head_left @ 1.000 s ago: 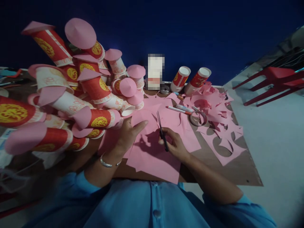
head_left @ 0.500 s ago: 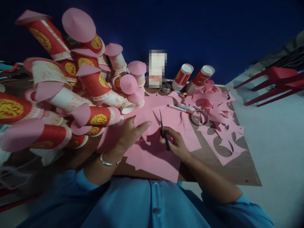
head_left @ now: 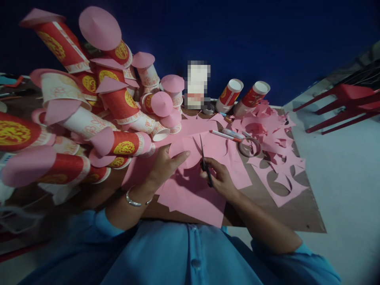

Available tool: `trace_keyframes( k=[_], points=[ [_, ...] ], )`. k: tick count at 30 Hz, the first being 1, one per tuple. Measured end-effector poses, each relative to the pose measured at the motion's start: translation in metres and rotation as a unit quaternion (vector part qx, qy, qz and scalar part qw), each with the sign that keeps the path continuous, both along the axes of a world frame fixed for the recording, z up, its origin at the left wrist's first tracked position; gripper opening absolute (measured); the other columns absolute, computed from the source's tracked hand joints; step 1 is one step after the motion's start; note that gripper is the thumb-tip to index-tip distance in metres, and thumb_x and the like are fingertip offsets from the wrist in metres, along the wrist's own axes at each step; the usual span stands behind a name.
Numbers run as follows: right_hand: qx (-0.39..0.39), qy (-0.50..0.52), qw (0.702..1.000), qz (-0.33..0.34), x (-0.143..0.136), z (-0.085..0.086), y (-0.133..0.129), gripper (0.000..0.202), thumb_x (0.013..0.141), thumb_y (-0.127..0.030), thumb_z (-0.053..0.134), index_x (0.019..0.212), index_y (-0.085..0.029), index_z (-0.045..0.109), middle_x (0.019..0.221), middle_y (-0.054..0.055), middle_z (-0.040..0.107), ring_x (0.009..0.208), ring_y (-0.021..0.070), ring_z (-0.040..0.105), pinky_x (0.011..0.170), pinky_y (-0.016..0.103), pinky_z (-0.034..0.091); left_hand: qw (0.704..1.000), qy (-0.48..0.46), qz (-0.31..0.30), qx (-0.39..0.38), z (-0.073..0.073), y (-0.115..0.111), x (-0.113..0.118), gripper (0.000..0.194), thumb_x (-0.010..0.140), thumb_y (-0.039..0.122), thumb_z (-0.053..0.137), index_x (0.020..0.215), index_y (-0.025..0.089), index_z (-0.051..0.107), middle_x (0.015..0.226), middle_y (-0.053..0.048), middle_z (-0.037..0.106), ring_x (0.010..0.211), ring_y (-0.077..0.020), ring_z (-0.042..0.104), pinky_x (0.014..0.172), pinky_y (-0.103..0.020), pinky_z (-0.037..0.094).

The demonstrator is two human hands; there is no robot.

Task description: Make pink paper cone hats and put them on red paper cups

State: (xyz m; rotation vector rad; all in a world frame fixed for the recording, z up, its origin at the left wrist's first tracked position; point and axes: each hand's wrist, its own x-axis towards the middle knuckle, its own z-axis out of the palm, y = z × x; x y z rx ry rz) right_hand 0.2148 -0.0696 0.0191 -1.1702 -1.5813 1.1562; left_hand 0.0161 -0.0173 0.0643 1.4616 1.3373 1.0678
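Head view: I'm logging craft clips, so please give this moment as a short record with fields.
left hand: holds pink paper circle, fingers on top
right hand: grips scissors, blades up at the circle's edge
under hands: pink paper sheet on brown board
left side: pile of paper cups with pink cones
right side: tape roll, marker, pink scraps

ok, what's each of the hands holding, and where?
Right hand: scissors, by the handles. Left hand: pink paper circle, pinched at its left edge.

Brown table under pink paper scraps
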Motion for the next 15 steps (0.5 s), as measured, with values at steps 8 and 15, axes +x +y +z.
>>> trace_keyframes(
  k=[8,15],
  points=[
    [-0.011,0.013,1.000,-0.003,-0.0009,0.0015,-0.0013,0.030,0.094,-0.047,0.072,0.105,-0.020,0.067,0.087,0.003,0.070,0.078,0.0166,0.065,0.079,0.030,0.056,1.000,0.015,0.003,0.000,-0.0028,0.0003,-0.0009,0.022,0.078,0.038,0.072,0.090,0.021,0.070,0.087,-0.004,0.078,0.085,-0.0216,0.071,0.086,-0.034,0.061],
    [-0.018,0.009,1.000,-0.003,-0.0006,0.0031,-0.0010,0.032,0.093,-0.049,0.072,0.104,-0.019,0.069,0.087,0.003,0.071,0.077,0.0160,0.065,0.078,0.029,0.055,0.999,0.042,0.004,-0.003,-0.0033,0.0017,-0.0038,0.022,0.076,0.041,0.074,0.075,0.021,0.065,0.073,-0.001,0.071,0.073,-0.0201,0.065,0.076,-0.033,0.060]
  ],
)
